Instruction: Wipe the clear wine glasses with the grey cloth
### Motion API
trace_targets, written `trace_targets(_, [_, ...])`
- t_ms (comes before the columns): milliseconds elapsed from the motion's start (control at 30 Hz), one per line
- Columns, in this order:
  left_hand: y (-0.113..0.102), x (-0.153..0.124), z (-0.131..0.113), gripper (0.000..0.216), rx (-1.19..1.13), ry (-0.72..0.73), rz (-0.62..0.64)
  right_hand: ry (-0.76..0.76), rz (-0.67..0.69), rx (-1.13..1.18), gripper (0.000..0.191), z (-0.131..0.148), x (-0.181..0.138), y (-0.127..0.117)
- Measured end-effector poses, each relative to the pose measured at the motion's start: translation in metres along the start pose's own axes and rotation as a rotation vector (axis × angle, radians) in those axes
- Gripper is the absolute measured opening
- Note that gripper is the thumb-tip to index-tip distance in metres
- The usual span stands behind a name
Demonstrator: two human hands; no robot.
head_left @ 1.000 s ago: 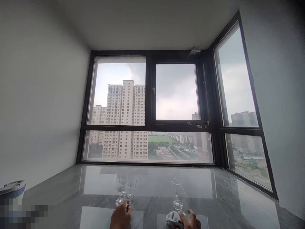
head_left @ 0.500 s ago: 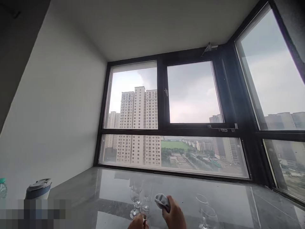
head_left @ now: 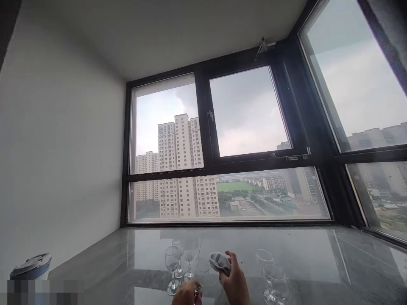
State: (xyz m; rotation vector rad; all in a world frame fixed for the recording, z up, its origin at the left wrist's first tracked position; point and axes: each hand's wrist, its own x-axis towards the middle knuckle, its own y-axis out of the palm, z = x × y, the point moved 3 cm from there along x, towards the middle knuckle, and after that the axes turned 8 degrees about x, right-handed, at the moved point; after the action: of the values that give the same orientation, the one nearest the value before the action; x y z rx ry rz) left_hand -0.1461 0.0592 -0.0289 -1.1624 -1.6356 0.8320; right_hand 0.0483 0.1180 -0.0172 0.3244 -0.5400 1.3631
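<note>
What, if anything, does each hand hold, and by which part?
Right hand: bunched grey cloth, by its right side. Left hand: apparently a glass; which part cannot be told.

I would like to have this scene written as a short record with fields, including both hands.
Left hand: near the left glasses; its grip is unclear
Right hand: holds a gray cloth
Left glasses: at least three, stemmed, upright
Right glasses: two, upright
Surface: glossy, gray
Far left: lidded cup, partly pixelated
Behind: dark-framed window

One head-worn view, facing a window (head_left: 251, 110), ledge (head_left: 95, 271) across the bottom, hands (head_left: 235, 286) close at bottom centre
</note>
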Motion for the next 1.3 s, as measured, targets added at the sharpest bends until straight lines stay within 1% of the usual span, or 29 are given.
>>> trace_targets(67, [-0.001,0.011,-0.016,0.034,0.063,0.089,-0.003,0.004,-0.040,0.021,0.053,0.001,0.000,-0.003])
trace_targets(167, [0.001,0.030,-0.029,0.034,0.088,0.114,-0.062,-0.011,-0.093,0.056,0.055,0.003,0.001,-0.009])
trace_targets(233, [0.007,0.041,-0.028,0.036,0.052,0.134,-0.088,-0.028,-0.127,0.082,0.055,0.004,0.003,-0.012])
trace_targets(300, [0.011,0.047,-0.021,0.037,-0.006,0.159,-0.115,-0.043,-0.146,0.116,0.055,0.005,0.003,-0.012])
trace_targets(400, [0.010,0.046,-0.009,0.033,-0.102,0.147,-0.151,-0.049,-0.122,0.187,0.055,0.007,0.001,-0.008])
trace_targets(467, [0.007,0.043,-0.009,0.029,-0.163,0.140,-0.138,-0.038,-0.090,0.237,0.053,0.008,0.000,-0.004])
trace_targets(567, [0.007,0.038,-0.019,0.026,-0.248,0.168,-0.106,-0.013,-0.056,0.288,0.049,0.010,-0.002,0.000])
trace_targets(700, [0.014,0.034,-0.034,0.026,-0.373,0.211,-0.062,0.018,-0.025,0.311,0.047,0.010,-0.004,0.004])
trace_targets(867, [0.018,0.031,-0.038,0.039,-0.527,0.221,0.013,0.052,0.029,0.325,0.053,0.007,-0.006,0.008])
trace_targets(967, [0.019,0.031,-0.037,0.043,-0.497,0.225,0.003,0.044,0.055,0.331,0.056,0.008,-0.006,0.009])
trace_targets(1067, [0.019,0.032,-0.036,0.043,-0.362,0.218,-0.031,0.031,0.054,0.318,0.055,0.012,-0.006,0.007])
trace_targets(1167, [0.013,0.031,-0.038,0.039,-0.253,0.238,-0.078,0.028,0.041,0.286,0.055,0.016,-0.005,0.004])
trace_targets(1300, [0.005,0.028,-0.043,0.034,-0.248,0.228,-0.063,0.037,0.041,0.216,0.056,0.015,-0.005,0.001])
